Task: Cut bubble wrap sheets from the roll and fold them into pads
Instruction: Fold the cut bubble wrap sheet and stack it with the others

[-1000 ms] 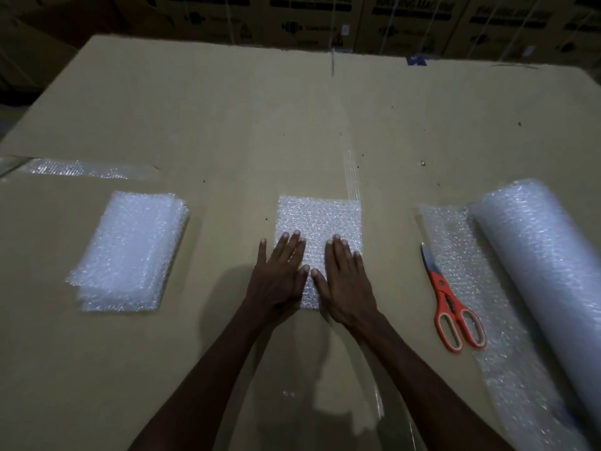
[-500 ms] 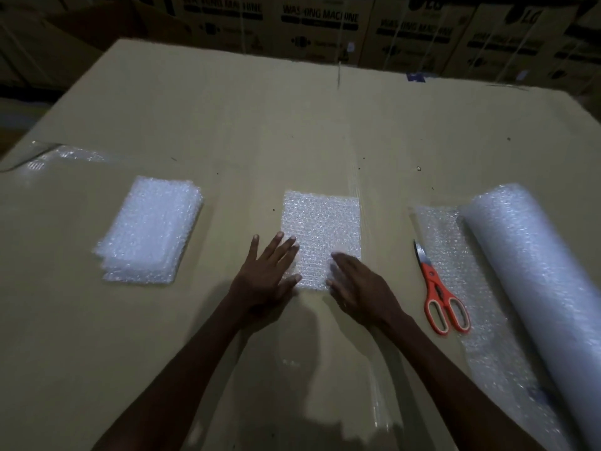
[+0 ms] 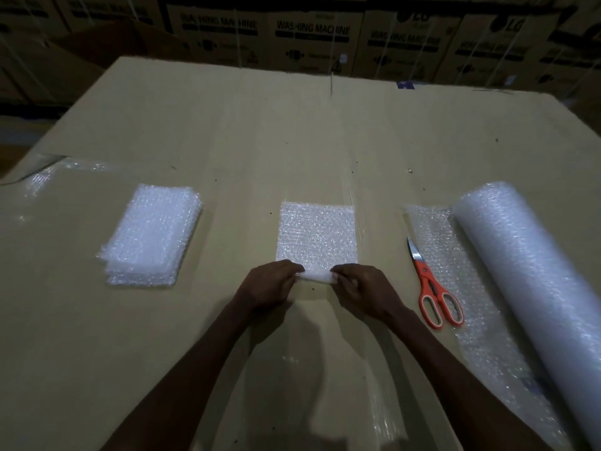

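Pinching the bubble wrap sheet's [image 3: 317, 234] near edge, both hands.

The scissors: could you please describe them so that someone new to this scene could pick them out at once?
Start at the big bubble wrap roll on the right of the cardboard worktop. Along its left side lies its unrolled flat sheet, and the scissors lie on that sheet's left edge, blades pointing away. Their orange handles are the only bright colour here.

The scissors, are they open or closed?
Closed. The orange scissors lie flat with blades together in one point and both handle loops side by side, on the unrolled wrap beside the roll.
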